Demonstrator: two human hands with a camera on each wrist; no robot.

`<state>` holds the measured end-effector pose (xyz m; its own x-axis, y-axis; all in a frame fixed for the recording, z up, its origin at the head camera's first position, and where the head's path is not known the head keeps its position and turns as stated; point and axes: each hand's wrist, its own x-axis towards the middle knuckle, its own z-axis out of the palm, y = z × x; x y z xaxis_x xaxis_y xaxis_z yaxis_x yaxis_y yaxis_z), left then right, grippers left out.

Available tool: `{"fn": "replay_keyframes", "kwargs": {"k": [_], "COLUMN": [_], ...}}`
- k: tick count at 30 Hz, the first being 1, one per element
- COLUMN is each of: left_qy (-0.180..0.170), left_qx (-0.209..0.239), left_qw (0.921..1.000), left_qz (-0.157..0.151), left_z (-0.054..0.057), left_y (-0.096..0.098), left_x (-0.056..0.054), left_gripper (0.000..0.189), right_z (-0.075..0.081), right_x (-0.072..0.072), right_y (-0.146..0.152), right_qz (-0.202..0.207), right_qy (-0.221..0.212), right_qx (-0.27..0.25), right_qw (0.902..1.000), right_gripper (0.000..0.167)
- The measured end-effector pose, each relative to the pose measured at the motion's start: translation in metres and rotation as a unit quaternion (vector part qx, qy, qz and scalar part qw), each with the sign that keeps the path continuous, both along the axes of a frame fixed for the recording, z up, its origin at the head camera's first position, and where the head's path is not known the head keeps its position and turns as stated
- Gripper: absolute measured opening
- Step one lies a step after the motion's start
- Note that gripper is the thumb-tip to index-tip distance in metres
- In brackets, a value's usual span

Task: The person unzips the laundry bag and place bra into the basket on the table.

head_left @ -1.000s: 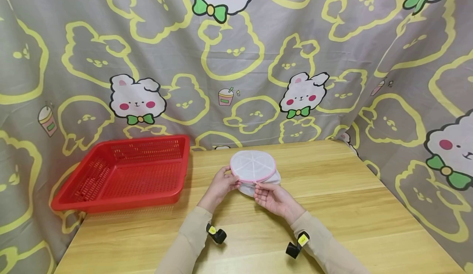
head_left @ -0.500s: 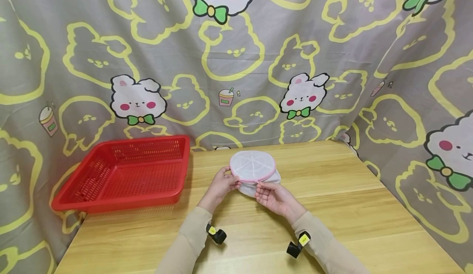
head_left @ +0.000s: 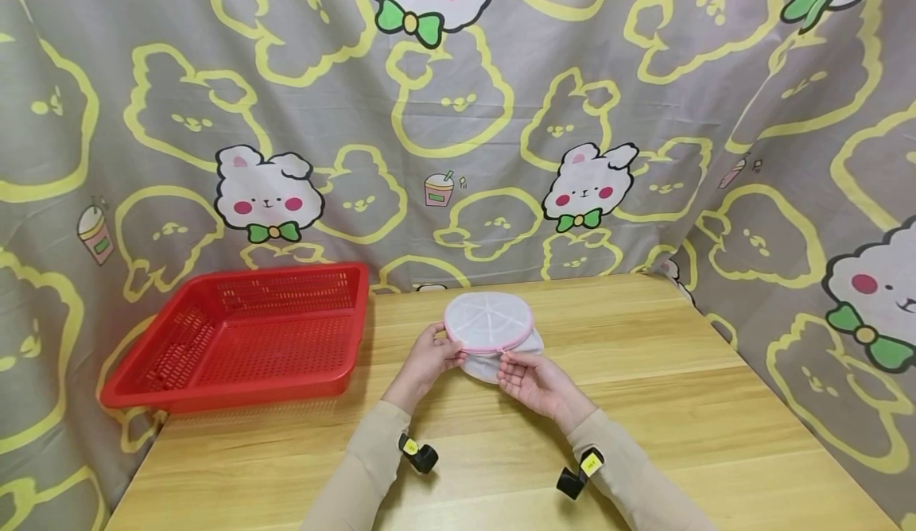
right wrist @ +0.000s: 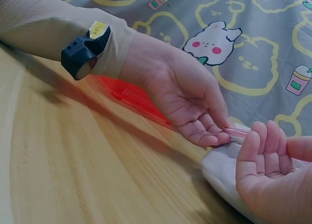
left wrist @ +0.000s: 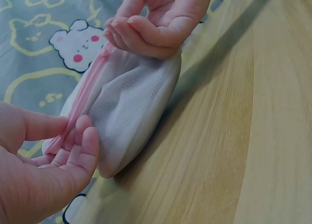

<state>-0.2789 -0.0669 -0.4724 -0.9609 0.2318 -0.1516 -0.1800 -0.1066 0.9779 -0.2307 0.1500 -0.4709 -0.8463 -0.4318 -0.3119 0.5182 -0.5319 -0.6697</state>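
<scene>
A red basket (head_left: 243,396) stands frame left; at lower centre, the left hand (head_left: 428,360) pinches the pink zipper (left wrist: 80,100) of the mesh bag (head_left: 490,320) at the counter (head_left: 680,436) — the right hand (head_left: 537,388) pinches farther along, seemingly its pull. Should the left grip slacken, loose cloth could snag.

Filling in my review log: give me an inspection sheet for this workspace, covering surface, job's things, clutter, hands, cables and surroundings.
Surface: wood-grain table.
Job's things: round white mesh bag with a pink zipper.
Clutter: red basket at the person's left, apart from the bag.
Left hand: pinches the bag's zippered rim.
Right hand: pinches at the zipper, apparently by its pull.
Cables: nothing seen.
Surroundings: grey cartoon-print curtain.
</scene>
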Motion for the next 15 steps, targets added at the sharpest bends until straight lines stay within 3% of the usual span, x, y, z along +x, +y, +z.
{"fn": "replay_keyframes", "kwargs": {"k": [15], "left_qy": [0.004], "left_qx": [0.001], "left_qw": [1.0], "left_qz": [-0.006], "left_z": [-0.0014], "left_y": [-0.0012], "left_x": [-0.0016], "left_gripper": [0.055], "right_z": [-0.0002], "right_x": [-0.0024], "right_y": [0.0025], "right_qz": [0.0], "right_qy": [0.001], "right_qx": [-0.005], "right_qw": [1.0], "right_gripper": [0.034]}}
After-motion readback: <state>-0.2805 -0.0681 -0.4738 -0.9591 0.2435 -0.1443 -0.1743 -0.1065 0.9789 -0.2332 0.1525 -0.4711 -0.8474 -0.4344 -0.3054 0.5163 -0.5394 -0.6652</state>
